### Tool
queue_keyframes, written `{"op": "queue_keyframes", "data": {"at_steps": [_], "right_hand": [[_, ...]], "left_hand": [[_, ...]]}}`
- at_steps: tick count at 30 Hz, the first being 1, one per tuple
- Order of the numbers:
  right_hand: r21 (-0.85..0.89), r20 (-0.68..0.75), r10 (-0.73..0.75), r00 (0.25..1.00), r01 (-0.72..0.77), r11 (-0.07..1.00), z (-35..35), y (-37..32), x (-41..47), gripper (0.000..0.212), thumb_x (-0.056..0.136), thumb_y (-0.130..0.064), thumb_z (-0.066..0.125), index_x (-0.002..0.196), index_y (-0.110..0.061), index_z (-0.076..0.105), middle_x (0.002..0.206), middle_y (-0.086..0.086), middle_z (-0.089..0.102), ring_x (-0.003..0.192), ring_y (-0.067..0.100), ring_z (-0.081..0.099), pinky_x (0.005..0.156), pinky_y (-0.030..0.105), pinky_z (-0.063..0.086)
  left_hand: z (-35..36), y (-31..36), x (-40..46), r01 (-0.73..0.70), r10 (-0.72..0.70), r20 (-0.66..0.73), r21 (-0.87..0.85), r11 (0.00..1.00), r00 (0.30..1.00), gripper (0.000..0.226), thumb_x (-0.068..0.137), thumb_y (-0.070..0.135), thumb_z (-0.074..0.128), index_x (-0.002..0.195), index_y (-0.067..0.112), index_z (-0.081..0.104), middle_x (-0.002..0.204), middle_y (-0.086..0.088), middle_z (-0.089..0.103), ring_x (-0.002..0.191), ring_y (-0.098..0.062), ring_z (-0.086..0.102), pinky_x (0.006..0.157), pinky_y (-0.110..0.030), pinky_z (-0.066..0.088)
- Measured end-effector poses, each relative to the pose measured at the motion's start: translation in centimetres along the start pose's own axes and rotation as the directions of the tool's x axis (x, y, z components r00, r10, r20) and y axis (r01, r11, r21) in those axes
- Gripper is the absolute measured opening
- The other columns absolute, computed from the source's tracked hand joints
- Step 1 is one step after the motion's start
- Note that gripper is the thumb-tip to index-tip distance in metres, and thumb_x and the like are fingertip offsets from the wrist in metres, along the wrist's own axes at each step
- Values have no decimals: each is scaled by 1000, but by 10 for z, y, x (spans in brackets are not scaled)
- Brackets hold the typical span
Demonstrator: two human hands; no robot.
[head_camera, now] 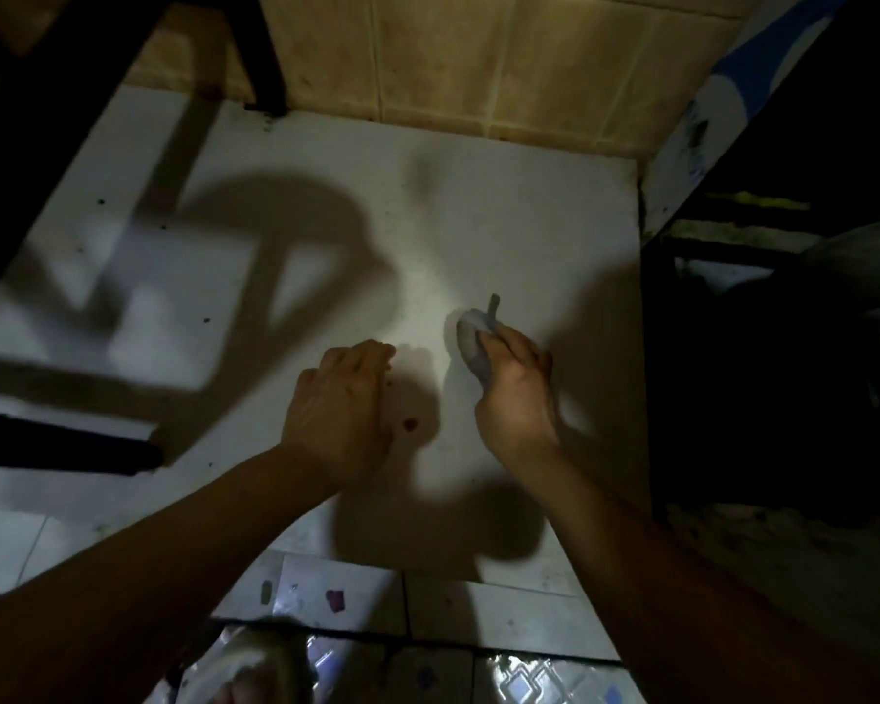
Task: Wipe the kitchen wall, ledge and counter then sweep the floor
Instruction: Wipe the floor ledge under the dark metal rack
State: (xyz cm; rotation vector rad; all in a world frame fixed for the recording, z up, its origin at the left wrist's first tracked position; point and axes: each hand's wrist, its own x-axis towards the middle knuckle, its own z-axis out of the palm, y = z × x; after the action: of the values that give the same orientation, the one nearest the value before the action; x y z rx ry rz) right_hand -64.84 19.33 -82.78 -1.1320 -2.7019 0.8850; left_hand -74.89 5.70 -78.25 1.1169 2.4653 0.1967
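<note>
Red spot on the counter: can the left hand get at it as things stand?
Probably yes. The red spot lies uncovered on the counter right beside the left hand; nothing sits between them.

Pretty dim in here. There's a dark frame (255, 48) up in the top left corner throwing big shadows (255, 276) across the white surface. Off to the right sits a blue and white panel (722, 99) with a dark shelf unit (742, 241) just beside it. A small reddish spot (409, 424) shows mid-frame, plus coloured stickers (335, 600) lower down.
</note>
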Motion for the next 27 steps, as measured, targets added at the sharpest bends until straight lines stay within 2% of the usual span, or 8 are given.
{"op": "queue_keyframes", "data": {"at_steps": [5, 10, 15, 17, 19, 23, 25, 27], "right_hand": [[-50, -12, -119, 993, 118, 992, 11, -17, 9, 71, 85, 8, 50, 146, -24, 34, 151, -6, 27, 131, 22, 25, 108, 26, 29], [-134, -47, -180, 983, 172, 976, 29, -24, 53, 71, 82, 9, 49, 144, -23, 36, 150, -2, 32, 119, 27, 36, 102, 33, 36], [-190, 62, -144, 988, 153, 970, 52, -19, 83, 78, 82, 5, 48, 147, -32, 24, 155, -5, 17, 130, 31, 24, 107, 46, 34], [-168, 57, -126, 990, 134, 977, 62, -18, 81, 74, 85, 0, 44, 147, -35, 23, 154, -1, 19, 129, 32, 25, 107, 47, 35], [-159, 71, -183, 981, 192, 968, 70, -22, 71, 67, 88, -5, 41, 147, -32, 26, 153, 3, 23, 126, 32, 28, 107, 43, 33], [-171, 162, -437, 885, 462, 871, 69, -30, 42, 64, 79, -24, 23, 139, -22, 45, 149, 1, 36, 116, 32, 38, 99, 34, 35], [-159, 141, -467, 873, 485, 860, 65, -24, 50, 69, 73, -26, 20, 135, -23, 51, 144, 1, 43, 114, 29, 42, 98, 35, 38], [-172, 70, -379, 923, 386, 906, 63, -23, 67, 65, 74, -15, 34, 135, -27, 50, 143, 1, 42, 118, 27, 40, 102, 34, 37]], "left_hand": [[2, -28, -11, 45, -45, -30, -22, 999, 999, 70, 82, 27, 64, 141, 20, 28, 143, 0, 36, 130, -21, 33, 106, -35, 30], [15, -55, 6, 62, -66, -117, -37, 997, 991, 63, 83, 20, 59, 140, 22, 31, 142, 2, 37, 127, -20, 35, 103, -32, 32], [29, -77, 20, 64, -67, -168, -25, 998, 984, 59, 85, 20, 58, 138, 22, 33, 139, 2, 39, 126, -20, 36, 102, -32, 33], [34, -81, 21, 69, -75, -168, -44, 997, 983, 57, 85, 19, 58, 136, 21, 34, 137, 2, 40, 124, -19, 37, 101, -32, 34], [38, -83, 20, 70, -81, -171, -68, 995, 982, 57, 84, 17, 58, 136, 21, 34, 136, 1, 41, 123, -20, 38, 100, -33, 33], [42, -86, 17, 65, -72, -148, -52, 997, 986, 60, 82, 21, 60, 136, 21, 33, 138, 1, 38, 124, -21, 37, 99, -32, 33], [42, -90, 17, 64, -73, -161, -60, 996, 984, 60, 81, 20, 61, 135, 21, 35, 136, 2, 41, 123, -21, 39, 99, -33, 34], [43, -97, 19, 91, -110, -190, -107, 990, 976, 57, 79, 15, 62, 131, 22, 40, 130, 2, 47, 120, -21, 43, 99, -34, 39]]}}
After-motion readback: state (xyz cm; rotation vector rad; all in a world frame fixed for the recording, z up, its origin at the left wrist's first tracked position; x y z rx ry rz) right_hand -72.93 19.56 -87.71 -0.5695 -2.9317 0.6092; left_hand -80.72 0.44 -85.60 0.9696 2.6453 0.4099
